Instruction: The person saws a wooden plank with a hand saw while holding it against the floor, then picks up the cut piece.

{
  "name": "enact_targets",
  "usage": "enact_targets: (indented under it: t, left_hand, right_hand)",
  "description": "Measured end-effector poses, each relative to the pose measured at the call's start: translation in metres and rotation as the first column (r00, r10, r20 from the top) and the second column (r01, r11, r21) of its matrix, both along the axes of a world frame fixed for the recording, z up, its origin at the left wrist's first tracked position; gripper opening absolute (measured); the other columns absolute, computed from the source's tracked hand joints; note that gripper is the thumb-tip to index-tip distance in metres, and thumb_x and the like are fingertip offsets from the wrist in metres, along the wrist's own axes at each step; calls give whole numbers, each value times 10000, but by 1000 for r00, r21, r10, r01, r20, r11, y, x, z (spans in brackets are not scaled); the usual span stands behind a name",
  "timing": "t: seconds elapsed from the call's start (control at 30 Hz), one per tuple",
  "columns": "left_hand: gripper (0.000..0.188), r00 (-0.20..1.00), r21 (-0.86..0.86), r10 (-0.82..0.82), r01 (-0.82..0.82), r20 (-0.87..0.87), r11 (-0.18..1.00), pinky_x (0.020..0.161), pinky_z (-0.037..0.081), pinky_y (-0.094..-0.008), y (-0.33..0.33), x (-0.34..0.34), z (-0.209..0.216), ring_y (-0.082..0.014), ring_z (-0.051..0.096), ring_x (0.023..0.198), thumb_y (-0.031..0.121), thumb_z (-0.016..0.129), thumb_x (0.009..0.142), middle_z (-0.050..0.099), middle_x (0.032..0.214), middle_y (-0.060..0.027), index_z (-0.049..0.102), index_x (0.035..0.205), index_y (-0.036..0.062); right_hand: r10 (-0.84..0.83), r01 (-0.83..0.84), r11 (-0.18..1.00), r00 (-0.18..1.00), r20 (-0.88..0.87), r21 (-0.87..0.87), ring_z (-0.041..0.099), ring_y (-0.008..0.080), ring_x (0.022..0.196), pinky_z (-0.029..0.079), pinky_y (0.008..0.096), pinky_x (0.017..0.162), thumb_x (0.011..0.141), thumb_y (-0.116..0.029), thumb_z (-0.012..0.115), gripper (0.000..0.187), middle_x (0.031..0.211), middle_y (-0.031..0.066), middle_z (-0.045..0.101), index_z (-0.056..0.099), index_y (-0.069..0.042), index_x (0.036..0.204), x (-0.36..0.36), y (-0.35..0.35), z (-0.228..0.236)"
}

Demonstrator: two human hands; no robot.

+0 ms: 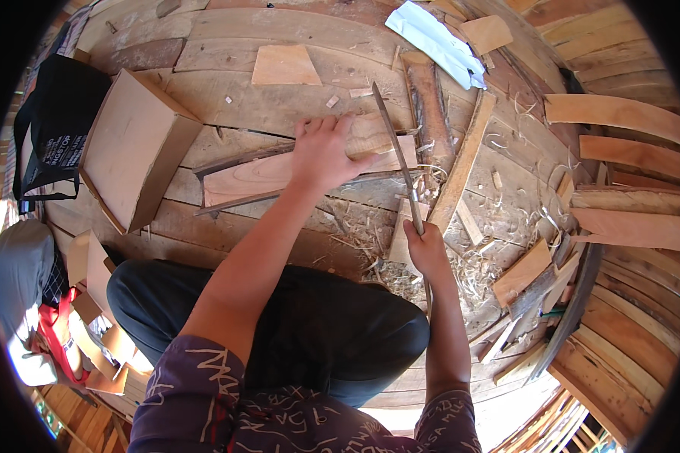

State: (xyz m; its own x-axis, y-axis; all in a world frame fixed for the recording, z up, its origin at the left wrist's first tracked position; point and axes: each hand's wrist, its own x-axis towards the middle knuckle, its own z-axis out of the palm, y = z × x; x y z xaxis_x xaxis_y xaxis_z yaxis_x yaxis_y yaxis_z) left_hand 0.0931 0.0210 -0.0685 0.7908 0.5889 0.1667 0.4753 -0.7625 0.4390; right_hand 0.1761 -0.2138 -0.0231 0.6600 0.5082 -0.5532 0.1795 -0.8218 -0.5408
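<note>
Your left hand [325, 151] lies with its fingers apart on a reddish wooden board [249, 181], pressed over the board's middle on the plank floor [279, 98] in front of your knees. The grip of that hand is spread wide and wraps around nothing. Your right hand [426, 245] has its grip closed around a long narrow tool [392, 132], whose far part slants up and to the left, crossing over the right-hand part of the board; you cannot tell from here whether the tool touches the wood. Just right of the tool, a long wooden strip [467, 162] lies at a slant, and curled shavings [468, 275] are scattered near your right hand. Beyond your left hand is a loose flat wooden piece [285, 66]. Off to your left stand a cardboard box [121, 151] and a black bag [68, 106], and a pale blue-white sheet [434, 41] lies at the far right
</note>
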Motion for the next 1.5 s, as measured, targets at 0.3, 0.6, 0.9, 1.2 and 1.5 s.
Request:
enact_targets:
  t: [0.3,0.6,0.9,1.2,1.5]
  left_hand:
    - [771,999,-22,27,-27,-24,999,1015,335,-465,-1,-2,-3,-310,608,1046,621,682,741,651,1067,-150,557,1275,79]
    - [823,993,3,35,-35,-116,999,1021,331,-460,5,0,-12,-308,600,1101,688,630,751,655,1144,-157,556,1300,80]
    - [863,994,14,15,-14,-111,1000,1042,321,-469,4,3,-13,-314,603,1106,712,604,756,644,1167,-166,525,1331,73]
    - [845,986,-11,43,-45,-164,999,1051,306,-486,9,6,-12,-314,589,1129,699,609,768,634,1182,-163,524,1326,71]
    - [826,993,2,-17,18,-117,1000,1043,324,-467,4,2,-5,-324,594,1109,682,611,782,643,1143,-155,526,1324,64]
  right_hand:
    - [23,-23,1000,999,44,-5,623,442,725,471,468,669,943,-307,567,375,723,275,609,634,57,881,9,29,-3]
    - [0,1,997,1000,17,-80,536,354,585,427,449,609,945,-335,572,432,634,225,552,579,68,787,-7,-18,8]
    - [17,-16,999,1000,22,-32,630,407,725,468,461,687,940,-347,560,430,709,260,606,624,69,853,17,32,-17]
    - [20,-17,996,999,25,-86,577,383,628,439,462,629,947,-330,554,421,646,235,569,583,58,785,-2,-10,9]
    - [14,-16,995,1000,-15,-100,605,403,667,450,463,644,944,-307,554,402,674,257,589,600,67,805,3,7,17]
